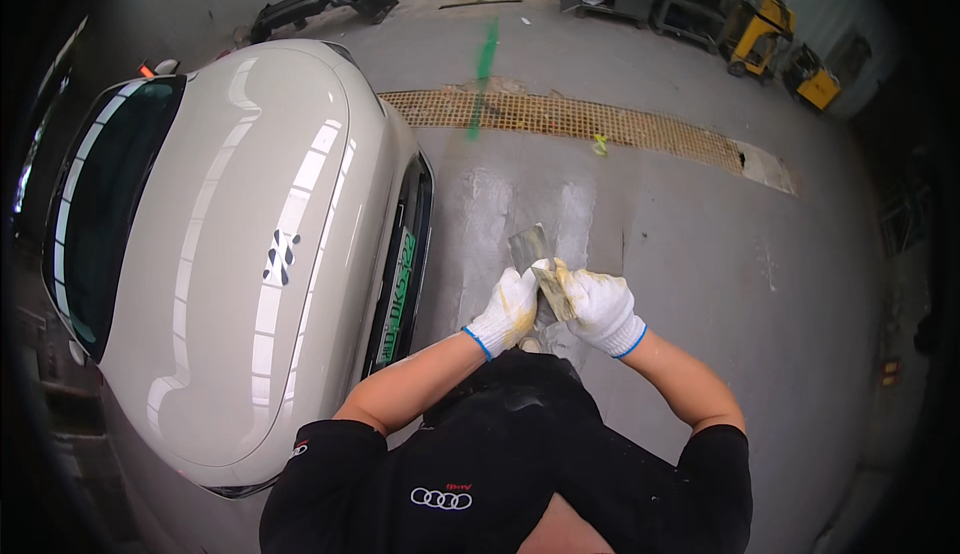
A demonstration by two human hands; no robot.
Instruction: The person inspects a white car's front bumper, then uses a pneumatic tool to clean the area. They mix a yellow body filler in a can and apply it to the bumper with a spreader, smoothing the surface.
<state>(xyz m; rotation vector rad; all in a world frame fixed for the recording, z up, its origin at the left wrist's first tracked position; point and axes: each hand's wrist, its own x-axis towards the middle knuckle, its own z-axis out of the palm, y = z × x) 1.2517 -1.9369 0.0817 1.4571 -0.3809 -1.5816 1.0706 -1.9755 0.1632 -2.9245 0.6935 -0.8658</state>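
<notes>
In white knit gloves with blue cuffs, both hands meet in front of my body. My left hand (508,309) is closed on a flat, smeared putty spreader (531,244) whose wide blade points away from me. Yellowish filler stains that glove. My right hand (600,309) grips a second putty spreader (555,295), a flat plate coated with yellowish residue. This plate is tilted and lies close against the left hand; whether the two spreaders touch I cannot tell. The fingers partly hide both handles.
A pale car (240,224) stands close on my left, its front end facing me. A yellow floor grating (600,124) crosses ahead. Farther off are a black bumper (325,4), a grey cart (692,9) and yellow equipment (762,34). Pale patches mark the grey floor (700,244).
</notes>
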